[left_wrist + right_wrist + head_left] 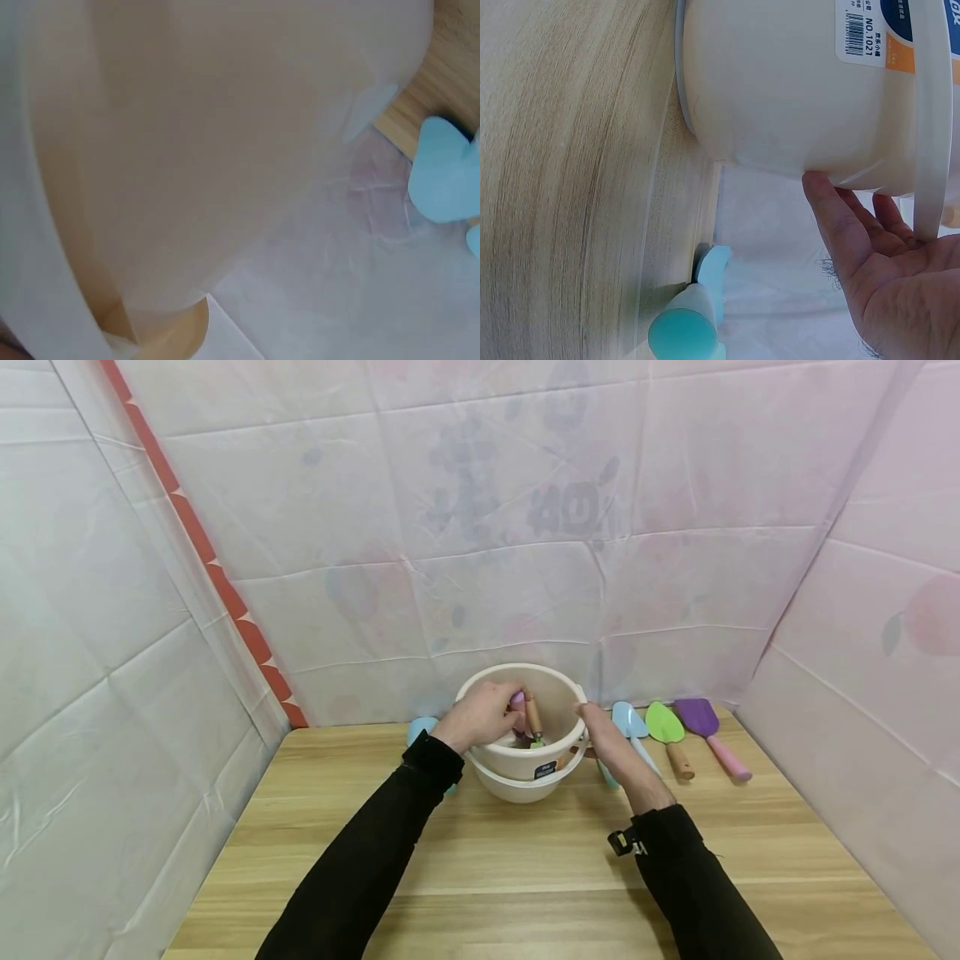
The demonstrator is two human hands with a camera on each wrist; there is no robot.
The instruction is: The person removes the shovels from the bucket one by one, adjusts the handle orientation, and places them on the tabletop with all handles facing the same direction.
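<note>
A cream plastic bucket [517, 765] stands at the back middle of the wooden table [525, 860], tipped toward me. My left hand [501, 714] reaches over its left rim and grips a pink-handled tool [517, 700] inside. Beside that, a wooden-handled tool [532, 715] with a green blade also lies in the bucket. My right hand [592, 722] rests against the bucket's right side. In the right wrist view the right hand [870, 247] is relaxed, thumb touching the bucket wall [780, 90] and fingers behind the bail handle [928, 135]. The left wrist view shows only the bucket wall [187, 150] up close.
Right of the bucket lie a light blue shovel [630, 722], a green shovel [663, 727] with a wooden handle and a purple shovel [699, 718] with a pink handle. A blue toy [422, 729] sits left of the bucket. A teal-handled tool [690, 322] lies nearby. Cloth walls enclose the table.
</note>
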